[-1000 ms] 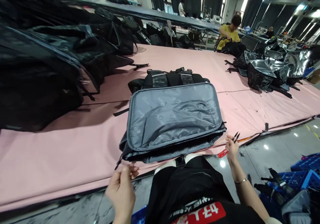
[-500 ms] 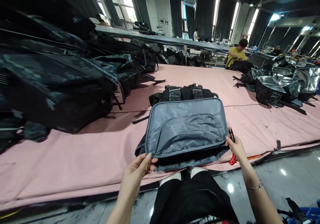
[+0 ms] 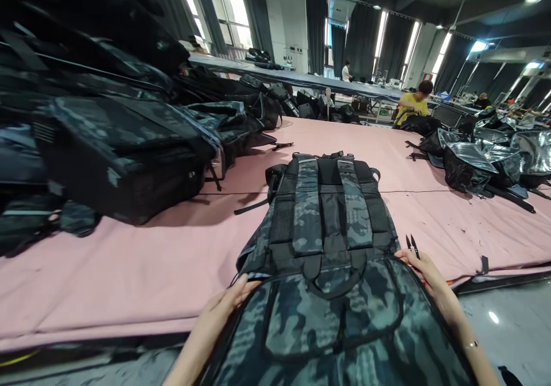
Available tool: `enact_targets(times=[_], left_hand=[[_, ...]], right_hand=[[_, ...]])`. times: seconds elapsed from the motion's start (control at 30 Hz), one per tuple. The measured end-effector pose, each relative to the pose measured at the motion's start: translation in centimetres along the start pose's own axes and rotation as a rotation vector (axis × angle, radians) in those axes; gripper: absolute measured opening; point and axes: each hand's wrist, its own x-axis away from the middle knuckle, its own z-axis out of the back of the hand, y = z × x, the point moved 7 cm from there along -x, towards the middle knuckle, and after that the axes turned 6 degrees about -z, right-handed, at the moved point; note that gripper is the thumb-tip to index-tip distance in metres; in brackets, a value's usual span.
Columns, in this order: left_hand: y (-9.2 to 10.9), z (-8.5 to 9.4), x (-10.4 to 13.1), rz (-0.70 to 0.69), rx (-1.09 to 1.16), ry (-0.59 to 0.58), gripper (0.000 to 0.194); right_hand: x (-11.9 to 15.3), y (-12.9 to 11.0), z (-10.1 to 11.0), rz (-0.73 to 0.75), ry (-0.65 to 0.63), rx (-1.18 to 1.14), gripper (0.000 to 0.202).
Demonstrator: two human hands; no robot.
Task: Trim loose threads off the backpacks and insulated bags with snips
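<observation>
1 left hand (image 3: 232, 297) clamped on camouflage backpack (image 3: 310, 317), 1 right hand (image 3: 426, 270) around snips (image 3: 415, 249), pink tabletop (image 3: 163, 277), dark curtains (image 3: 316, 30), windows (image 3: 236, 17)

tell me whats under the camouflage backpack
The camouflage backpack lies on pink cloth, which shows on both sides of it. The cloth directly underneath is covered, and the opened flap hides part of the cloth's near edge, so anything else there can't be seen.
</observation>
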Motion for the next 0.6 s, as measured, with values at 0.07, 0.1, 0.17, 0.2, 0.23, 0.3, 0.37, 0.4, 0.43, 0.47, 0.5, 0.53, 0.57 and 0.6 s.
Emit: enact_targets(times=[0.07,0.1,0.17,0.2,0.23,0.3,0.37,0.4,0.43,0.47,0.5,0.53,0.57,0.6], left_hand=[[-0.4,-1.3,-0.4,0.113,-0.006,-0.159,0.047],[-0.2,-1.7,-0.8,0.113,-0.030,-0.199,0.046],[1.0,-2.0,-1.8,0.005,-0.091,-0.166,0.044],[1.7,-2.1,-2.3,-0.064,-0.112,-0.123,0.042],[2.4,-2.2,-2.8,-0.122,-0.124,-0.081,0.041],[3.7,-2.4,-3.6,-0.200,-0.131,-0.001,0.034],[4.6,-2.5,-3.9,-0.269,-0.136,0.077,0.027],[4.8,-2.5,-3.9,-0.294,-0.136,0.111,0.025],[4.9,-2.6,-3.7,-0.309,-0.132,0.140,0.023],[4.7,-2.6,-3.4,-0.316,-0.125,0.164,0.022],[4.3,-2.7,-3.0,-0.314,-0.113,0.183,0.022],[3.8,-2.8,-2.4,-0.303,-0.094,0.195,0.023],[3.2,-3.0,-1.9,-0.286,-0.070,0.198,0.025],[2.5,-3.3,-1.3,-0.262,-0.039,0.191,0.029]], right_hand=[[-0.7,-0.5,-0.3,0.019,0.003,0.122,0.038],[-1.1,-0.8,-0.5,0.052,0.009,0.189,0.037],[-2.0,-1.6,-0.7,0.151,0.056,0.295,0.031],[-2.4,-2.0,-0.8,0.196,0.095,0.330,0.029],[-2.7,-2.4,-0.8,0.237,0.141,0.350,0.027],[-3.3,-3.2,-0.7,0.302,0.234,0.361,0.025],[-3.7,-3.8,-0.7,0.340,0.303,0.339,0.024],[-3.8,-3.9,-0.6,0.356,0.333,0.322,0.025],[-3.8,-3.9,-0.5,0.371,0.357,0.295,0.026],[-3.6,-3.7,-0.4,0.381,0.372,0.262,0.027],[-3.4,-3.4,-0.2,0.387,0.380,0.223,0.028],[-3.2,-2.8,-0.1,0.385,0.380,0.182,0.029],[-2.9,-2.1,0.1,0.377,0.377,0.141,0.030],[-2.6,-1.3,0.3,0.363,0.373,0.103,0.032]])
